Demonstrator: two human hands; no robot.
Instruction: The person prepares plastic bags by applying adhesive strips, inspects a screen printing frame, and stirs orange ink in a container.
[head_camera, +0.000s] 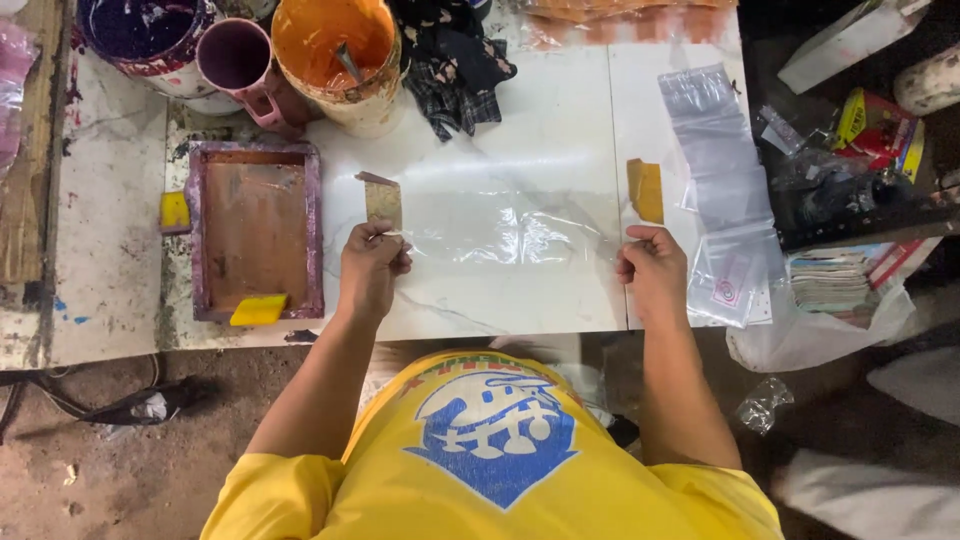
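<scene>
A clear plastic bag (505, 237) lies flat on the white marble-look table (540, 140) in front of me. My left hand (371, 268) pinches its left edge, right below a small brown card (383, 200). My right hand (652, 268) pinches the bag's right edge, just below a small orange-yellow card (646, 190). Between my two hands the bag is stretched out sideways.
A purple-stained printing frame (256, 228) with a yellow scraper (258, 311) lies left of my left hand. An orange paint bucket (338, 55), a purple cup (240, 62) and a dark cloth (452, 62) stand at the back. A stack of clear bags (722, 190) lies at the right.
</scene>
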